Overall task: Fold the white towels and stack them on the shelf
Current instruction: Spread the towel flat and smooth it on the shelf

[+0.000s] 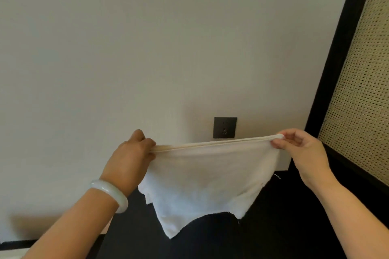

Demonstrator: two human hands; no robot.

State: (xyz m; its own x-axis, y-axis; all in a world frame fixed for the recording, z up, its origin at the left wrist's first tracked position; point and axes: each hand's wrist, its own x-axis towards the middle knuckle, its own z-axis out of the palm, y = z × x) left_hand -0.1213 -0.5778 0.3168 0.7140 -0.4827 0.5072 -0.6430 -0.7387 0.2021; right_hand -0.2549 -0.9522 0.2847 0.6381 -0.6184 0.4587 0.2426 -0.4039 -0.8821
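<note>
A white towel (pixel 206 176) hangs in the air in front of the wall, stretched taut along its top edge. My left hand (pixel 132 153) pinches the top left corner, and a pale bangle sits on that wrist. My right hand (pixel 301 149) pinches the top right corner between thumb and fingers. The towel looks doubled over, with its ragged lower edges dangling above a dark surface (pixel 263 237). No shelf is in view.
A dark wall socket (pixel 224 127) sits on the plain wall just behind the towel's top edge. A black-framed woven cane panel (pixel 362 82) stands at the right. A strip of light surface shows at the bottom left corner.
</note>
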